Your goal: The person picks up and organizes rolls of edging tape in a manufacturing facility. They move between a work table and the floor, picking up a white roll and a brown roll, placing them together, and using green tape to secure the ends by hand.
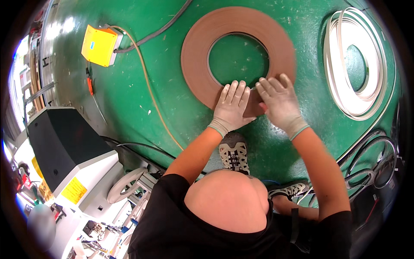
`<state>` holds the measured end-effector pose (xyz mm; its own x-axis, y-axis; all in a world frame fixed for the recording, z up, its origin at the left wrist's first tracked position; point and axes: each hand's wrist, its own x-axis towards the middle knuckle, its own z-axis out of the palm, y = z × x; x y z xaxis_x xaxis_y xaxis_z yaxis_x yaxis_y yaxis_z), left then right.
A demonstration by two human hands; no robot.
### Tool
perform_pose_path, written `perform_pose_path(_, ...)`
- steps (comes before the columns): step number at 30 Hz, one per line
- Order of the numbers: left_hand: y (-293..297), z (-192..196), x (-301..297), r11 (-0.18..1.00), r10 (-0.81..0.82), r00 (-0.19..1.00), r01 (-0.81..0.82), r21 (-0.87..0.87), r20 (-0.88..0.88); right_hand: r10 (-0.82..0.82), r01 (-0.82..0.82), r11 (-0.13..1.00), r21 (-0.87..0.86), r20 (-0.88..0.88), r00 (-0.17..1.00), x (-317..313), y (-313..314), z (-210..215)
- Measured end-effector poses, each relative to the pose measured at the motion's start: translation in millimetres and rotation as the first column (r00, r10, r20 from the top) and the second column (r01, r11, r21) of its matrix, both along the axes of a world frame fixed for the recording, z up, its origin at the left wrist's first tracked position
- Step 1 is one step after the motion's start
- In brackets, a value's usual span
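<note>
Left grip [231, 110], right grip [280, 104], brown coil [195, 58] partly hidden beneath

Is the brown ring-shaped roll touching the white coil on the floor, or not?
Apart. The head view shows a strip of green floor between the brown roll and the white coil.

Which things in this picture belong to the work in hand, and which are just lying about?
In the work:
- brown coil
- gloved left hand and right hand, both on the coil

Apparently just lying about, untouched by the hands:
- white coil
- yellow box
- tan hose
</note>
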<state>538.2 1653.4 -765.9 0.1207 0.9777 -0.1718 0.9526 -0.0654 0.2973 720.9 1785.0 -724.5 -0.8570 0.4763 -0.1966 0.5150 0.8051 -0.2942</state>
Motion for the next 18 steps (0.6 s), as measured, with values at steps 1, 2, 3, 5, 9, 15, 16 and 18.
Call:
perform_pose_path(1,2,5,1,1.000,0.024,0.999,-0.023,0.012,-0.023,-0.004,0.003,1.000,0.010,0.071,0.998,3,7,1)
perform_pose_path(2,1,9,2,0.998,0.054,0.998,-0.054,-0.014,-0.034,-0.004,0.001,0.999,0.035,0.084,0.996,5,15,3)
perform_pose_path(3,4,11,2,0.996,0.081,0.995,-0.082,-0.031,-0.051,-0.009,0.003,0.998,0.067,0.092,0.996,4,26,4)
perform_pose_path(5,6,15,1,0.990,0.116,0.991,-0.121,-0.076,-0.069,-0.011,0.004,0.996,0.087,0.086,0.996,3,38,1)
perform_pose_path(9,7,12,3,0.987,0.072,0.995,-0.081,-0.142,-0.071,-0.043,0.042,0.999,0.023,0.041,0.998,-3,44,5)
perform_pose_path(15,18,12,9,0.986,-0.047,0.998,0.039,-0.159,-0.047,-0.469,0.431,0.882,-0.191,-0.257,0.845,28,5,-12)
perform_pose_path(16,18,13,11,0.990,-0.042,0.999,0.038,-0.138,-0.023,-0.588,0.520,0.805,-0.285,-0.267,0.764,35,-7,-13)
perform_pose_path(18,23,19,17,0.986,-0.017,1.000,0.016,-0.168,-0.005,-0.630,0.575,0.776,-0.258,-0.281,0.724,55,-31,-12)
